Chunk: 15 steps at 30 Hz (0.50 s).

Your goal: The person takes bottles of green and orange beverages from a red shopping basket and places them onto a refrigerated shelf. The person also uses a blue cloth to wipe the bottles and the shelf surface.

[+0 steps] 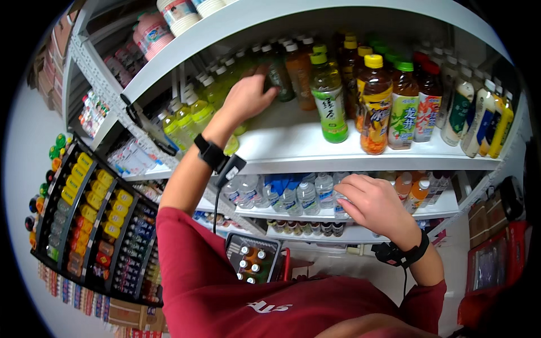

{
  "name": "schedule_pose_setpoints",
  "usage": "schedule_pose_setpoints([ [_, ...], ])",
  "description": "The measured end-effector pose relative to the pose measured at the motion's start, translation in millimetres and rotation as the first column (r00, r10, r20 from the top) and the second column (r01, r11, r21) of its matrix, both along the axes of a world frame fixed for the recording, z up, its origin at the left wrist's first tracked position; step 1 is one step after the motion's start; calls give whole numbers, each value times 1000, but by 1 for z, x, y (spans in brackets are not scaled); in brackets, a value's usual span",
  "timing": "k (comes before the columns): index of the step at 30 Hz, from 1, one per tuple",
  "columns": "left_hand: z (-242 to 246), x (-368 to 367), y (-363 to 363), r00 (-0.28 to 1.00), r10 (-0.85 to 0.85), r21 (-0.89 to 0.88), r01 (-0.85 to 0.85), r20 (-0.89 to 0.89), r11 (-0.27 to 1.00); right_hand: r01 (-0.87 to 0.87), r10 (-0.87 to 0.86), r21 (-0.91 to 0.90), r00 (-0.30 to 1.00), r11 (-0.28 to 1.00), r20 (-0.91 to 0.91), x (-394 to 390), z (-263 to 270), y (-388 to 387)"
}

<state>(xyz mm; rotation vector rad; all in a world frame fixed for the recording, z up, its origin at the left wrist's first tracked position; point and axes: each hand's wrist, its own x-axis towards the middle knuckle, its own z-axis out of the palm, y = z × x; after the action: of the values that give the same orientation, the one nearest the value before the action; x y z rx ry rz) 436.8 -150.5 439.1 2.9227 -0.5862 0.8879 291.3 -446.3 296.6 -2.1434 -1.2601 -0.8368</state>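
My left hand [248, 98] reaches into the upper white shelf [279, 134], its thumb and fingers apart beside a dark bottle with a white cap [280, 78]. The fingertips are blurred, and I see nothing held. Left of it stand rows of yellow-green drink bottles [202, 110]; to its right is an amber bottle [299, 78]. A green-labelled tea bottle with a yellow cap [329, 101] stands near the shelf's front, beside a yellow-capped iced tea bottle [374, 110]. My right hand [372, 207] hovers, loosely curled and without anything in it, before clear water bottles [324, 192] one level down.
More tea bottles [403, 110] and white-capped bottles [458, 107] line the shelf's right side. Below, a dark basket [272, 253] with a red handle holds several white-capped bottles. A slanted black display rack [93, 215] stands left; a red crate [492, 262] sits right.
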Motion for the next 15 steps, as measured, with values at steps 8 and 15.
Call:
schedule_pose_setpoints([
  [8,7,100,-40,968,-185,-3,189,169,982,313,-313,13,950,950,18,-39,6,-44],
  [15,20,144,-45,947,-295,132,279,125,951,447,-446,36,895,894,-20,-58,-6,-63],
])
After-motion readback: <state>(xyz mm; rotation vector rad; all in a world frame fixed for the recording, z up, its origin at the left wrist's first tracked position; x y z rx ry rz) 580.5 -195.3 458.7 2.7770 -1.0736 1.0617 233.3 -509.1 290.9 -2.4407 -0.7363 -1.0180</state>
